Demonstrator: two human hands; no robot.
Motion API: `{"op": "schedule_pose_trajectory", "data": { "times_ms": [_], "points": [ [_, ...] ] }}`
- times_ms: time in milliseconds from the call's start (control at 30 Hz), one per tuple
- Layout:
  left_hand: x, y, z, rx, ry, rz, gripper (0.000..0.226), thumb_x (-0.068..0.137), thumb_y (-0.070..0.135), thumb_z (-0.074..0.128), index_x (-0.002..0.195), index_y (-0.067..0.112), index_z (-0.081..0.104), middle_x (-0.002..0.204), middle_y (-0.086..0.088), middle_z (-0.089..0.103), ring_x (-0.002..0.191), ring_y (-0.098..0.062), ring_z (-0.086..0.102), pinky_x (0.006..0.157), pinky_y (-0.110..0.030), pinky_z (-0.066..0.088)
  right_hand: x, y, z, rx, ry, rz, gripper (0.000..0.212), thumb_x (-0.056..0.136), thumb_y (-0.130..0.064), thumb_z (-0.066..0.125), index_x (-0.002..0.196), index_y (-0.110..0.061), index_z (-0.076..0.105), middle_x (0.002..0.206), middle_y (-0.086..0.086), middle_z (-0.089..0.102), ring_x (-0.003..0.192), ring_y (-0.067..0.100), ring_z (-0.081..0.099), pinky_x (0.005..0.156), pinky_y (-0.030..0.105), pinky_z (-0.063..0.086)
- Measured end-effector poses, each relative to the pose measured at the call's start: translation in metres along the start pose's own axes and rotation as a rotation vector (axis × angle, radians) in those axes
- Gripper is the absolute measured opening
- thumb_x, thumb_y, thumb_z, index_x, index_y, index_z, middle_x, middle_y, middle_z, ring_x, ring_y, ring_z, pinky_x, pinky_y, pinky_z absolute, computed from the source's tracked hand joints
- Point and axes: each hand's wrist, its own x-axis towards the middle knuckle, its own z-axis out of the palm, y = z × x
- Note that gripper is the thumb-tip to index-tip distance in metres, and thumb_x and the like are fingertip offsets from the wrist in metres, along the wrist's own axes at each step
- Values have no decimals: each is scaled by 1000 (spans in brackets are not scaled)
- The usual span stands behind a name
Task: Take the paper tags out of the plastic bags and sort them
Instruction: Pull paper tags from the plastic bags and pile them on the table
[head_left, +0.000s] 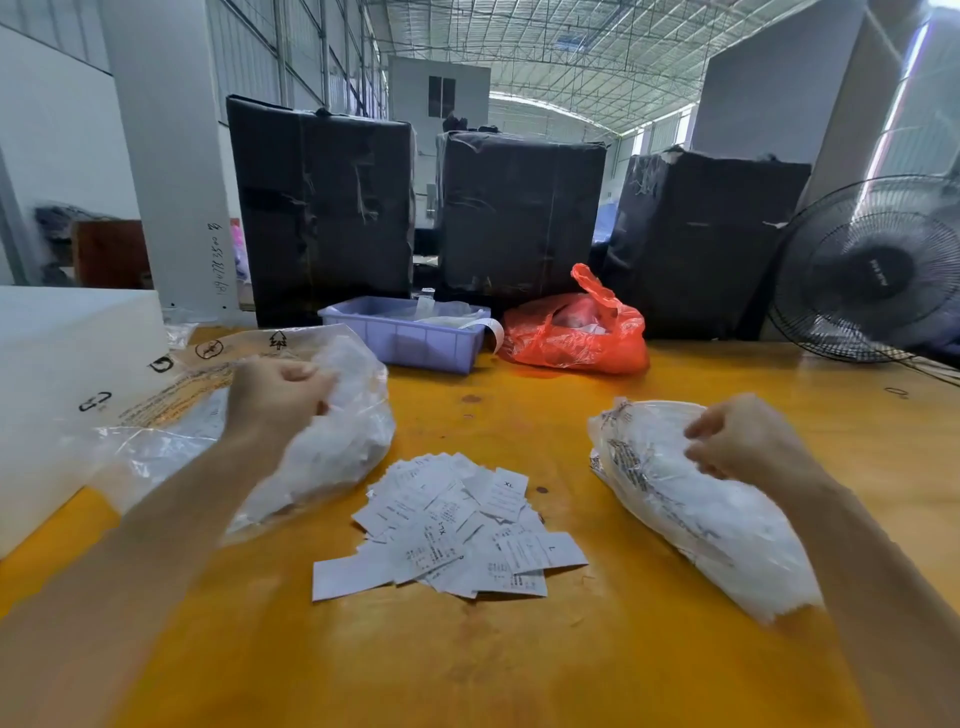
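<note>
A loose heap of white paper tags (452, 525), some printed XL and L, lies in the middle of the yellow table (519, 665). Left of it sits a large clear plastic bag (332, 441) stuffed with white tags; my left hand (278, 395) is curled into a fist gripping its upper part. On the right lies a second clear bag (691, 509) of tags, and my right hand (743, 436) grips its top with curled fingers.
A lilac plastic bin (405, 332) and a red plastic bag (576, 332) stand at the back of the table before three black-wrapped boxes (519, 213). A white foam block (57, 374) is at the left, a black fan (872, 270) at the right.
</note>
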Motion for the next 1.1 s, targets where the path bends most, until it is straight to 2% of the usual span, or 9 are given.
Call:
{"op": "schedule_pose_trajectory", "data": {
  "times_ms": [133,367,533,633,700,800,933,1033,1100],
  "points": [
    [23,-20,-27,242,158,57,17,84,5,65,91,-10,68,106,-23,67,105,-39,59,83,-38,46,-2,23,7,-341,-243,52,45,73,-21,81,110,2,67,105,14,70,93,26,66,79,34,52],
    [37,-38,-35,637,137,64,25,81,13,70,86,-10,59,77,-28,58,74,-38,54,66,-41,46,4,31,23,-249,-66,49,9,73,-12,78,77,-4,75,78,10,72,68,20,62,63,29,48],
    [34,-38,-27,829,200,99,44,82,20,69,114,-6,56,119,-35,45,103,-50,44,81,-51,42,9,34,21,-215,80,57,18,84,-1,57,72,8,68,86,20,71,80,32,64,69,39,52],
    [28,-30,-19,731,265,216,48,81,14,69,124,-2,55,127,-34,44,112,-52,39,89,-56,39,8,27,19,13,156,-12,21,85,0,58,68,6,67,80,19,71,75,32,66,67,36,51],
    [19,-20,-9,633,260,344,45,82,12,67,123,-3,57,123,-32,49,112,-48,43,92,-53,38,2,11,15,422,117,-54,13,87,-2,61,80,5,70,68,12,69,64,23,67,63,32,55],
    [-5,-1,14,328,85,440,41,86,21,67,120,0,59,116,-21,61,100,-29,57,79,-35,49,-17,-24,14,817,-147,-125,6,84,-7,66,85,-2,69,63,4,70,56,14,65,54,20,53],
    [-45,23,41,32,-510,294,72,67,59,63,127,20,54,103,15,59,86,9,55,62,-8,43,-43,-64,34,636,-458,-323,5,81,-15,72,79,-10,71,62,1,68,57,11,62,57,19,52],
    [-64,24,54,79,-846,294,79,59,51,75,129,25,49,104,14,63,93,4,62,73,-12,52,-59,-80,53,526,-602,-445,9,81,-15,71,74,-11,68,61,4,64,53,7,58,53,19,48],
    [-68,19,59,15,-923,217,56,65,25,83,115,15,59,97,-3,72,87,-11,70,78,-23,56,-62,-83,61,572,-583,-478,10,83,-12,70,74,-9,67,60,6,62,50,8,54,51,21,45]
  ]
}}
